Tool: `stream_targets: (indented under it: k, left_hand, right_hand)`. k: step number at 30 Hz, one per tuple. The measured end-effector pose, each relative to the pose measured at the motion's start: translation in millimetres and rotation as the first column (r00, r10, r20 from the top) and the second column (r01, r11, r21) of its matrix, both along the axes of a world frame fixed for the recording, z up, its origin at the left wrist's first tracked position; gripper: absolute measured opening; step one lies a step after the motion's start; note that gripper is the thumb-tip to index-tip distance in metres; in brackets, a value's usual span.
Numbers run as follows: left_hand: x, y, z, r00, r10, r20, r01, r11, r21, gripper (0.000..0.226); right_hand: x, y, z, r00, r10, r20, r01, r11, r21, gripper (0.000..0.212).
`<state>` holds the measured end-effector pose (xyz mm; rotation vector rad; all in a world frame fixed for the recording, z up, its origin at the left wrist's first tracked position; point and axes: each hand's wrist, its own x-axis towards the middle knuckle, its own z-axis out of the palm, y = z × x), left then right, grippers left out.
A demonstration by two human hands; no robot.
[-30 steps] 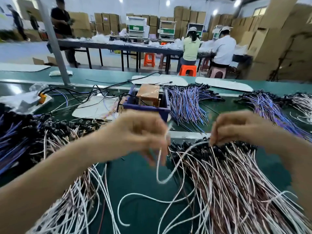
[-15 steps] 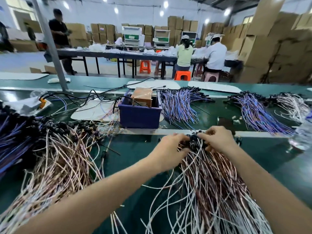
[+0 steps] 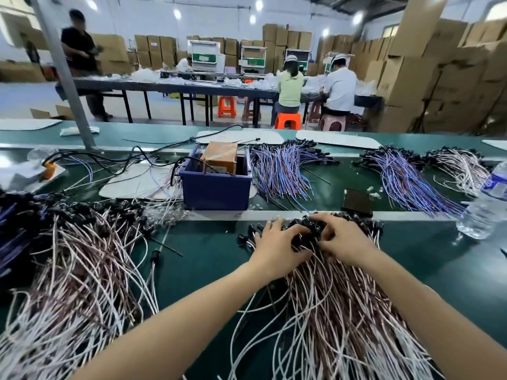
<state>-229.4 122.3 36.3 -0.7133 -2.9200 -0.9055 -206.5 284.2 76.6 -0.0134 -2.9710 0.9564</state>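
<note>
A bundle of white and brown wires lies on the green belt in front of me, fanning toward the near edge. Its far end is a clump of black connectors. My left hand sits on the left side of that clump, thumb and fingers curved around it. On the right side my right hand digs its curled fingers into the same connectors. The hands almost touch over the clump.
A larger pile of similar wires covers the belt at left. Behind the hands stand a blue bin with a brown box, purple wire bundles, a dark phone and a water bottle at right. People work at tables beyond.
One second ago both hands were raised and apart, pulling a white wire. They have come down onto the bundle's connector end and closed in together; the view has tilted up slightly.
</note>
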Motion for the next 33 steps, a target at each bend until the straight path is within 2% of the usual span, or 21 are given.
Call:
stream_targets:
  k: [5, 11, 13, 15, 16, 19, 22, 24, 27, 30, 33]
  left_hand:
    - [0, 5, 5, 0.998, 0.018, -0.059, -0.010, 0.991, 0.134, 0.043]
    - [0, 3, 4, 0.999, -0.035, -0.015, 0.037, 0.981, 0.188, 0.059]
    - [-4, 0, 4, 1.000, -0.015, -0.018, 0.017, 0.986, 0.164, 0.067]
    - [-11, -3, 2, 0.996, 0.059, -0.060, -0.054, 0.995, 0.082, 0.072]
    - [-16, -5, 2, 0.992, 0.110, -0.055, -0.105, 0.990, 0.090, 0.070]
    - [-34, -16, 8, 0.961, 0.261, 0.091, -0.276, 0.932, 0.234, 0.049]
    - [-54, -33, 7, 0.937, 0.301, 0.179, -0.320, 0.944, 0.087, 0.044]
    - [-57, -39, 6, 0.934, 0.256, 0.250, -0.278, 0.959, 0.058, 0.044]
    - [-58, -40, 2, 0.912, 0.237, 0.334, -0.313, 0.930, 0.195, 0.036]
    - [-62, -44, 2, 0.874, 0.217, 0.435, -0.383, 0.859, 0.341, 0.035]
    - [-63, -51, 4, 0.865, 0.135, 0.482, -0.366, 0.828, 0.425, 0.032]
  right_hand:
    - [-7, -5, 7, 0.998, 0.054, 0.017, -0.056, 0.995, 0.083, 0.052]
    - [-15, -11, 16, 0.990, 0.133, 0.046, -0.140, 0.969, 0.203, 0.048]
    - [-18, -12, 17, 0.990, 0.132, 0.041, -0.138, 0.951, 0.278, 0.042]
    - [-19, -13, 14, 0.991, 0.136, 0.021, -0.135, 0.930, 0.343, 0.038]
    - [-20, -13, 13, 0.990, 0.139, 0.006, -0.131, 0.917, 0.377, 0.038]
    - [-20, -12, 9, 0.989, 0.149, -0.019, -0.130, 0.912, 0.389, 0.043]
    - [-18, -17, 7, 0.974, 0.199, -0.110, -0.171, 0.960, 0.223, 0.044]
    - [-16, -23, 4, 0.956, 0.266, -0.127, -0.236, 0.949, 0.211, 0.048]
    - [-15, -30, -2, 0.934, 0.340, -0.108, -0.305, 0.919, 0.250, 0.039]
    - [-15, -29, -2, 0.923, 0.351, -0.157, -0.318, 0.927, 0.198, 0.027]
    - [-12, -30, -8, 0.924, 0.350, -0.155, -0.317, 0.926, 0.203, 0.034]
